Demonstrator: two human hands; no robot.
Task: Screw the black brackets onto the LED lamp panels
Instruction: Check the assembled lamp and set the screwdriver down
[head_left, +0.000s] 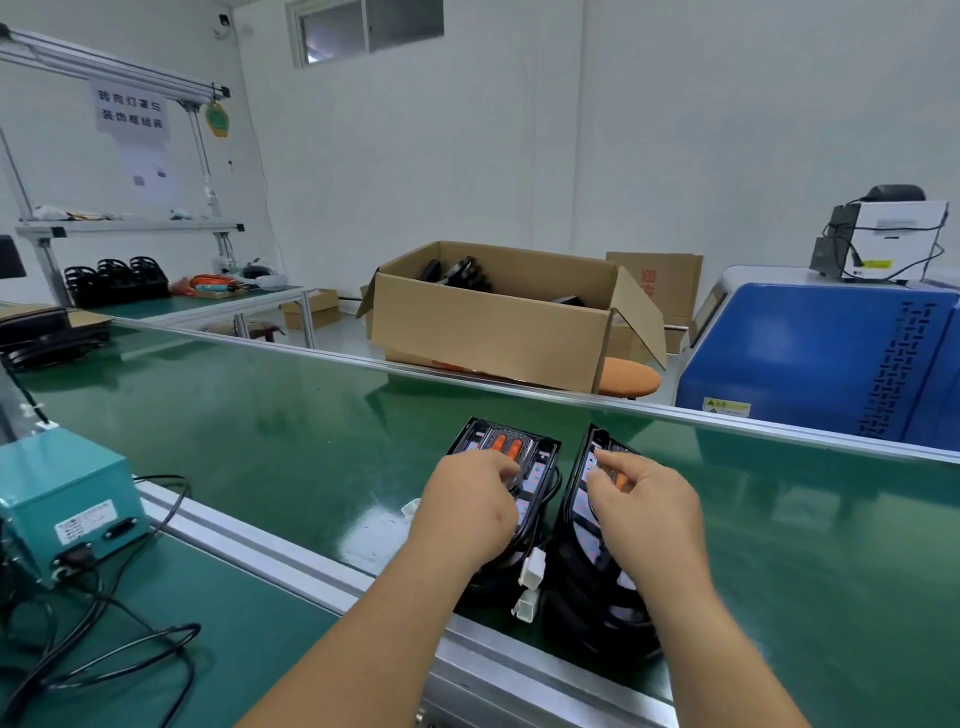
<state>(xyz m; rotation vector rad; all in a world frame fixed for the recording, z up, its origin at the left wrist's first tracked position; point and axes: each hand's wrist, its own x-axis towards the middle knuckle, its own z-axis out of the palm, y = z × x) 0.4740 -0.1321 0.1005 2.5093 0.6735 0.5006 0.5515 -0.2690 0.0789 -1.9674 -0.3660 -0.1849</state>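
— What have the hands got?
— Left hand (467, 514), fingers (498, 462) curled, pinches the left black-framed LED lamp panel with orange lenses (511, 441). Right hand (644, 509) pinches the right black-framed LED lamp panel (577, 514). Both panels lie on the green table (260, 415).
— Tips?
— Seat each bracket flush before screwing, I'd say. There are spare parts in the brown cardboard box (493, 327) beyond.

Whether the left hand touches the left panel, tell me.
Touching. The head view shows the left hand lying on the left panel, its curled fingers pressed against the panel's face just below the orange lenses, with no gap visible.
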